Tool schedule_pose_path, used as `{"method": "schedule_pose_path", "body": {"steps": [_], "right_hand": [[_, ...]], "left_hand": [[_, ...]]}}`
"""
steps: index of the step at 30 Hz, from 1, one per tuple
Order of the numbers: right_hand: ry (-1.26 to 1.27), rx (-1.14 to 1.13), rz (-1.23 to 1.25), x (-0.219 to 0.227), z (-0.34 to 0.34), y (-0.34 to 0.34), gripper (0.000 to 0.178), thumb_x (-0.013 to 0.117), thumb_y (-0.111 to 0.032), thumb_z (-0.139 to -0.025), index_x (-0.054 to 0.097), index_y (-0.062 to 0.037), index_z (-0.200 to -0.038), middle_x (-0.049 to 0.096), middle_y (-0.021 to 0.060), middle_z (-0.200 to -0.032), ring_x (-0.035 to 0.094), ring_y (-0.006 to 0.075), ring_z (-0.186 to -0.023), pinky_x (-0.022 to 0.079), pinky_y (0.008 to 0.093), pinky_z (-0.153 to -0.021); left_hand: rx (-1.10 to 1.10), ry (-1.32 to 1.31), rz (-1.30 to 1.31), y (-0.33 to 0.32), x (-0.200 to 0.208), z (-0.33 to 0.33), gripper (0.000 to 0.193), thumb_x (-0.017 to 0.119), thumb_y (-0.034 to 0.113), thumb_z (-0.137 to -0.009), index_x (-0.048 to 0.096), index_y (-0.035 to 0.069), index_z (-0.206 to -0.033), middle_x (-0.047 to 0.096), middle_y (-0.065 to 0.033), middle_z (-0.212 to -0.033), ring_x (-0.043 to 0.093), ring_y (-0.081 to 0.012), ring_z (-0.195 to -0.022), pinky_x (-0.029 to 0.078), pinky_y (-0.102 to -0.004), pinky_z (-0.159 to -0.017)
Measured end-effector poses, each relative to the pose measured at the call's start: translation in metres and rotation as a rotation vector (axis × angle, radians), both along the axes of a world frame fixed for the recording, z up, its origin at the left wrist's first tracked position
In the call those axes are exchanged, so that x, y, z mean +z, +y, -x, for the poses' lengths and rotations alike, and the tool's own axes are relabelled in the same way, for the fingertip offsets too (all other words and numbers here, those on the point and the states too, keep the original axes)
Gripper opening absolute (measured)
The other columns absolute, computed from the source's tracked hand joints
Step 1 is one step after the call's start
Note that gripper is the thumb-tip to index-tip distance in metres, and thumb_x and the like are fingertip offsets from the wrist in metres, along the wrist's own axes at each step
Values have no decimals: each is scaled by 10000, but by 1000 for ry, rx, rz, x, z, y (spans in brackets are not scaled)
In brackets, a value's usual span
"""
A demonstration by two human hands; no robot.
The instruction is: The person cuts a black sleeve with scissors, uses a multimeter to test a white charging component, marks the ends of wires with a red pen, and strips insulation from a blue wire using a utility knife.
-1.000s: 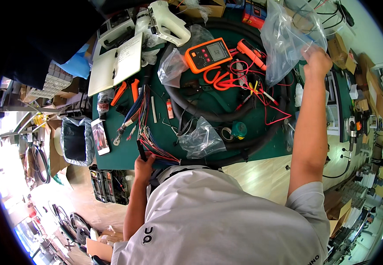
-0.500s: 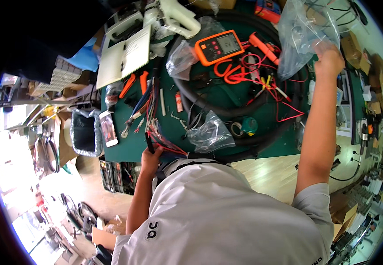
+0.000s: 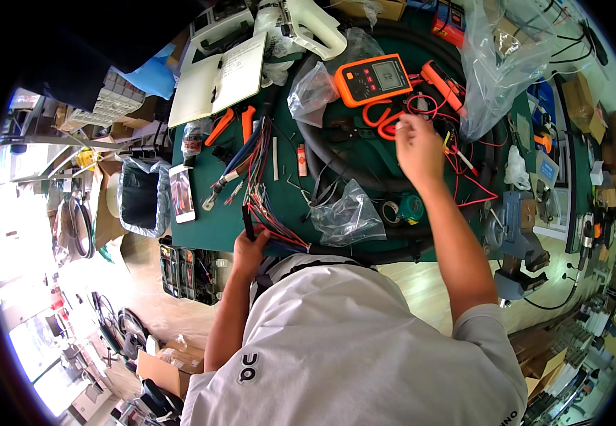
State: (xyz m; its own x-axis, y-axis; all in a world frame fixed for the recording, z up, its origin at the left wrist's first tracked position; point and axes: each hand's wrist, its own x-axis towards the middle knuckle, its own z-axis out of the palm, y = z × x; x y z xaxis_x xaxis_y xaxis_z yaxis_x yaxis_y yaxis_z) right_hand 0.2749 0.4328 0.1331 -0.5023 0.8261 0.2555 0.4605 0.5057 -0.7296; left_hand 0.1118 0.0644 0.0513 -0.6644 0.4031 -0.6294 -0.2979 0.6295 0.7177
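Electronics or electrical workshop, cluttered. Centre of the frame: a green work mat (image 3: 223,227) covered in gear, with an orange multimeter (image 3: 373,78) and red test leads (image 3: 464,177) at upper centre, a bundle of coloured wires (image 3: 262,184) left of centre, orange-handled pliers (image 3: 219,126), a black hose loop (image 3: 336,170) and clear plastic bags (image 3: 347,216). An open notebook (image 3: 216,78) lies upper left. A bench vise (image 3: 514,234) sits at right, cardboard boxes (image 3: 585,106) and shelving along the right edge, and cable coils (image 3: 77,227) on the floor at left.
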Motion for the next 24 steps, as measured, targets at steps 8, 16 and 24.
{"method": "schedule_pose_path", "body": {"steps": [8, 16, 24], "right_hand": [[-698, -148, 105, -56, 69, 37, 518, 656, -306, -927, 478, 96, -1202, 684, 265, -1057, 691, 373, -1024, 569, 457, -874], [-770, -239, 367, -58, 85, 56, 668, 711, -304, -881, 426, 117, -1315, 663, 260, -1219, 674, 354, -1123, 561, 448, -900], [-845, -121, 399, -45, 72, 75, 374, 685, -219, -847, 663, -21, -1164, 686, 192, -1225, 659, 345, -1154, 542, 447, -941]], "left_hand": [[-26, 48, -1, 3, 18, 0, 429, 723, 302, -929, 617, 0, -1215, 675, -56, -863, 648, -144, -694, 514, -284, -536], [34, 141, 23, -15, 53, 2, 489, 637, 389, -986, 561, -23, -1239, 687, -119, -960, 706, -186, -735, 551, -285, -535], [79, -8, -166, 0, 85, 3, 545, 552, 464, -1026, 553, -30, -1256, 690, -134, -938, 676, -170, -708, 511, -274, -540]]}}
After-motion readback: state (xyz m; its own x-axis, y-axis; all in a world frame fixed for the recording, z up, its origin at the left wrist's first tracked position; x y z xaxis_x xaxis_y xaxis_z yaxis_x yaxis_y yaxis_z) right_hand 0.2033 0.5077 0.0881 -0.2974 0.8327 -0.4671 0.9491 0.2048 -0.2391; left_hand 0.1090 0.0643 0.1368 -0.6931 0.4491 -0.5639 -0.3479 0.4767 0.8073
